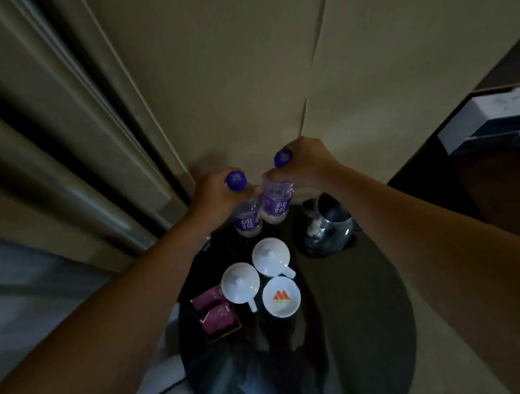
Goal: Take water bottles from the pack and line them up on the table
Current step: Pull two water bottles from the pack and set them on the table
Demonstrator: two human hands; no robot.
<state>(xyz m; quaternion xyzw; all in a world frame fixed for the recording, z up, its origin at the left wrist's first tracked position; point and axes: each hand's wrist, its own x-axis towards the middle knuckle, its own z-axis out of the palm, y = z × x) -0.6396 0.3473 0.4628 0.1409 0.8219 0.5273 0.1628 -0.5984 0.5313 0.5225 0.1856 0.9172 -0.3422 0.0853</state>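
Note:
Two clear water bottles with purple caps and purple labels are side by side at the far edge of a dark round table (370, 306). My left hand (212, 197) grips the neck of the left bottle (247, 218). My right hand (306, 165) grips the neck of the right bottle (276, 205). Both bottles are upright, slightly tilted; I cannot tell whether their bases touch the table. No pack is visible.
On the table stand two white cups (269, 255) (240, 284), a white dish with an orange logo (281, 296), purple sachets in a holder (216, 315), and a dark kettle (326, 225). A beige wall rises close behind; curtains hang at left.

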